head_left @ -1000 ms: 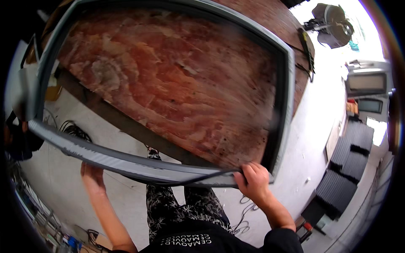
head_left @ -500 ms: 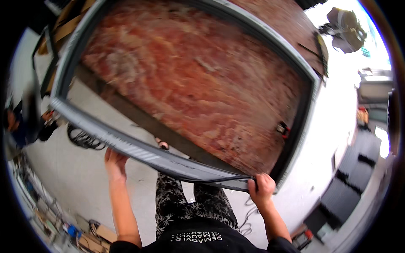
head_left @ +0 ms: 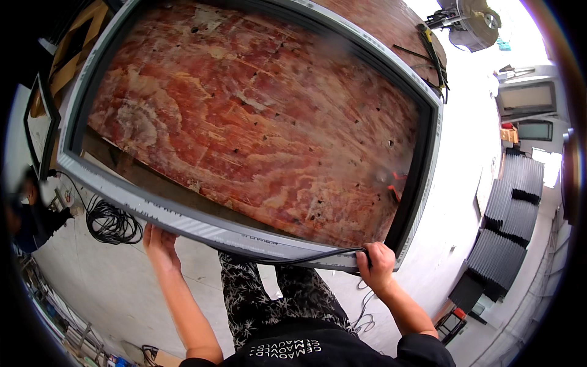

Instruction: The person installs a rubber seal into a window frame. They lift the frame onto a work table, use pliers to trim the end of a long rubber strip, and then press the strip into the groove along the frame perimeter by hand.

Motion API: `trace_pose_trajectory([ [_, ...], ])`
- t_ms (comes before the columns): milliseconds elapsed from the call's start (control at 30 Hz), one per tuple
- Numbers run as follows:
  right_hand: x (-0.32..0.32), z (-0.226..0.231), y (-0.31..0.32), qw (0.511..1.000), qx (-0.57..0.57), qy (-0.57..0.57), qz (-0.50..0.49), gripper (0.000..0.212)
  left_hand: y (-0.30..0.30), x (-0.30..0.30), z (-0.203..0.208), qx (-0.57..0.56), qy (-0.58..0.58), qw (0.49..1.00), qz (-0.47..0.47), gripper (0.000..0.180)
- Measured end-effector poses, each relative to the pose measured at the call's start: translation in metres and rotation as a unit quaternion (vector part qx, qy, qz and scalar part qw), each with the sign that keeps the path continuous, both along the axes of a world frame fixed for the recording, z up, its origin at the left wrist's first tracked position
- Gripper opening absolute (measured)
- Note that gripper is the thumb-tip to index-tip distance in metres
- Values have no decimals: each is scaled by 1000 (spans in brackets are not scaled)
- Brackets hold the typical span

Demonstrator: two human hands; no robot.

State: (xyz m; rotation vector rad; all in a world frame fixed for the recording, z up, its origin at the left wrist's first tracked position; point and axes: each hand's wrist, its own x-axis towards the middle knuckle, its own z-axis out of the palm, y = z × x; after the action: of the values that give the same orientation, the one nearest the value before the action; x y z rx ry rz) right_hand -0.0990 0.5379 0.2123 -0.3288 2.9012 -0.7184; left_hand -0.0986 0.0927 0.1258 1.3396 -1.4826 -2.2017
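Observation:
A large rectangular window frame (head_left: 183, 221) fills the upper middle, its face covered in grey printed film and its inner edges black. My left hand (head_left: 161, 248) grips the frame's near side, left of the middle, with its fingertips partly hidden against the edge. At the near right corner, my right hand (head_left: 378, 267) is closed around the frame. A thin black rubber strip (head_left: 299, 259) sags along the near side and runs under my right hand. Through the opening shows a worn reddish plywood tabletop (head_left: 244, 134); the frame's near side juts past the table's edge.
A coil of black cable (head_left: 113, 223) lies on the floor at left, near another person (head_left: 36, 214). Pliers-like tools with yellow handles (head_left: 433, 55) rest on the table's far right. Stacks of dark grey profiles (head_left: 507, 226) stand at right. A round machine (head_left: 471, 24) is at far right.
The frame appears slightly farther left and higher in the picture, along with the surroundings, as my view has turned. Both hands keep their places on the frame.

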Motion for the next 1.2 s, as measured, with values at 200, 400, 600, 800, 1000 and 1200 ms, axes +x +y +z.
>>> trace_pose_trajectory([
  [200,8,-2,-16,1000,-1,-19,-16,13,-12,-8,-20,-25,-26,997,-65,36],
  [400,23,-3,-33,999,18,-43,-15,16,-19,-14,4,74,-24,995,-69,32],
  [600,15,3,-42,998,43,-42,11,17,2,-10,-11,39,-47,998,23,28],
  [800,16,27,-59,992,-90,18,80,12,7,-7,-9,31,-93,995,17,33],
  [1000,37,39,-30,668,-407,-592,-195,32,9,-2,-20,9,-49,998,-29,33],
  [1200,62,29,-17,732,-351,-559,-170,21,8,2,-23,29,-32,999,-13,34],
])
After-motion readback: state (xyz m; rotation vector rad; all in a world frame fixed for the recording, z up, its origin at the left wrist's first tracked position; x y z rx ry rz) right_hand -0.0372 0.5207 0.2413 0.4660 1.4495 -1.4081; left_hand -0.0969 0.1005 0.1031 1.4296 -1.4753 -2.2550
